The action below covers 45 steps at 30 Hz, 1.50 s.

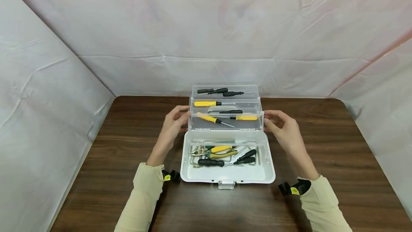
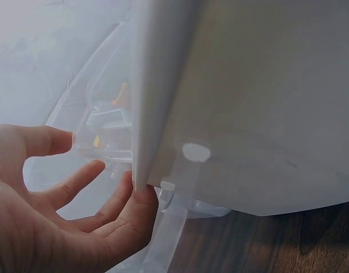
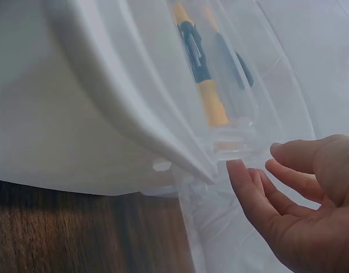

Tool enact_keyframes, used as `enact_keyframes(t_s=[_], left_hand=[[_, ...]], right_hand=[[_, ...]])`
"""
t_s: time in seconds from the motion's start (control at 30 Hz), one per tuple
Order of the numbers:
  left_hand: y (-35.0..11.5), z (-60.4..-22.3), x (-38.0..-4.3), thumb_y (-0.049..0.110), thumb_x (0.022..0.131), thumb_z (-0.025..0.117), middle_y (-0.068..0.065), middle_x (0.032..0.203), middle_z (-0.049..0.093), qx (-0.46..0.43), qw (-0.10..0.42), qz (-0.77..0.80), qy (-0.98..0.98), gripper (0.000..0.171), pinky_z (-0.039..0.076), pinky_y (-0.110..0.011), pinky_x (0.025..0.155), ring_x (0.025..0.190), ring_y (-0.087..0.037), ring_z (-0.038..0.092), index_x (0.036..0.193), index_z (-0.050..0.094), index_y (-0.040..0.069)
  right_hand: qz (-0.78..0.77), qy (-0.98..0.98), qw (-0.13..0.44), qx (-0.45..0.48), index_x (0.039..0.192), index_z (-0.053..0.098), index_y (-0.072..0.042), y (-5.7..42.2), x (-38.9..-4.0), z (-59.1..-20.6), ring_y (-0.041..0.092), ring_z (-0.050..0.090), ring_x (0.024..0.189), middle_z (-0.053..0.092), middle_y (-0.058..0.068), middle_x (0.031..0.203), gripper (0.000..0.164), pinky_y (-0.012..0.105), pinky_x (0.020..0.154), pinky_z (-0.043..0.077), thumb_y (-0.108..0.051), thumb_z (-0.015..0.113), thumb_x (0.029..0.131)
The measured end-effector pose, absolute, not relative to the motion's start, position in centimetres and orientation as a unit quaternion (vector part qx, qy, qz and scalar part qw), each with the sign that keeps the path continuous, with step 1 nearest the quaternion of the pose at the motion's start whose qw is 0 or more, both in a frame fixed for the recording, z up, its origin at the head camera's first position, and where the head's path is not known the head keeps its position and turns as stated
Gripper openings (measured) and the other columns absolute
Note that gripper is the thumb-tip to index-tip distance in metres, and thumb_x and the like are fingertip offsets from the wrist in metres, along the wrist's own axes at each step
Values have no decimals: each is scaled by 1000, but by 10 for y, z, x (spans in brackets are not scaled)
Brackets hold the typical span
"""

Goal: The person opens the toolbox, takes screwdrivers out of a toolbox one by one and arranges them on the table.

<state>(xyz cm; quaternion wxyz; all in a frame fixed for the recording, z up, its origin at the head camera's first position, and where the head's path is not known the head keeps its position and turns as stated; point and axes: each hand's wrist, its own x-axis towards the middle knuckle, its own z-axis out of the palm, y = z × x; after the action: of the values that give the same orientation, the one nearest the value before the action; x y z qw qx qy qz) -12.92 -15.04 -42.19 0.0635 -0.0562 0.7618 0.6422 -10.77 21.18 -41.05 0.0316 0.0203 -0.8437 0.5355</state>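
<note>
A white toolbox (image 1: 267, 174) stands unfolded, its tiers of clear trays (image 1: 259, 106) raised behind the base. Yellow-handled screwdrivers (image 1: 206, 104) and black screwdrivers (image 1: 234, 93) lie in the trays. The base holds pliers (image 1: 222, 155) with yellow grips, more black-handled screwdrivers (image 1: 210, 162) and several hex keys (image 1: 195, 162). My left hand (image 1: 172, 126) is at the trays' left side, thumb and fingers spread, fingertips right at the edge. On the opposite side my right hand (image 1: 286, 131) has its fingertips beside the trays, thumb apart from the fingers in the right wrist view.
The toolbox rests on a dark wooden table (image 1: 138, 131), its front latch (image 1: 226, 185) facing me. Pale sheeting (image 1: 206, 35) hangs behind the table's back edge and along both sides.
</note>
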Motion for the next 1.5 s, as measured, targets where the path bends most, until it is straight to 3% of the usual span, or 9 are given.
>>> enact_keyframes(t_s=[0.2,0.4,0.53,0.87,1.0,1.13,1.23,1.5], left_hand=[[-152,-423,-127,36,106,62,-12,118,66,-57,66,638,765,35,61,-48,85,93,-26,65,138,65,22],[-151,-423,-132,37,106,62,-15,121,66,-51,66,639,765,35,60,-48,85,94,-27,65,138,64,23],[-150,-422,-135,37,106,62,-12,119,66,-47,65,641,764,35,60,-47,85,92,-23,66,138,64,23],[-151,-420,-133,36,105,63,-11,117,67,-51,65,643,761,36,61,-44,83,89,-19,66,139,64,23],[-152,-421,-132,36,106,62,-11,117,66,-51,67,644,761,35,61,-45,83,92,-23,66,138,64,23],[-153,-422,-131,36,106,62,-12,118,66,-51,69,644,760,36,61,-45,83,97,-29,67,139,64,22],[-153,-423,-131,36,106,62,-14,119,66,-51,71,646,759,36,61,-45,84,100,-31,69,139,64,22],[-153,-423,-131,38,105,62,-16,122,66,-49,74,642,761,37,61,-48,87,99,-27,69,139,64,23]], right_hand=[[492,-868,55,27,129,70,-4,208,-96,-407,-5,64,88,73,18,120,30,13,75,58,-13,71,101],[444,-893,63,27,127,71,-9,207,-88,-403,5,72,84,76,11,107,28,15,65,51,-17,72,100],[422,-902,81,35,126,72,-12,204,-82,-399,-5,65,90,77,9,108,28,12,69,47,-19,73,100],[382,-910,130,97,123,74,-9,192,-70,-395,22,66,97,73,8,108,29,10,71,44,-8,78,94],[359,-915,141,119,121,74,-6,189,-66,-394,27,70,98,73,10,112,30,15,74,50,-5,80,92],[352,-917,138,125,120,73,-4,185,-62,-393,27,71,97,72,12,114,29,33,76,61,-4,79,92],[344,-919,142,127,119,73,-4,181,-59,-392,26,70,94,72,11,113,29,44,76,62,-4,79,92],[312,-927,151,140,120,74,-6,174,-53,-388,30,71,88,72,11,117,30,46,71,58,-4,81,91]])
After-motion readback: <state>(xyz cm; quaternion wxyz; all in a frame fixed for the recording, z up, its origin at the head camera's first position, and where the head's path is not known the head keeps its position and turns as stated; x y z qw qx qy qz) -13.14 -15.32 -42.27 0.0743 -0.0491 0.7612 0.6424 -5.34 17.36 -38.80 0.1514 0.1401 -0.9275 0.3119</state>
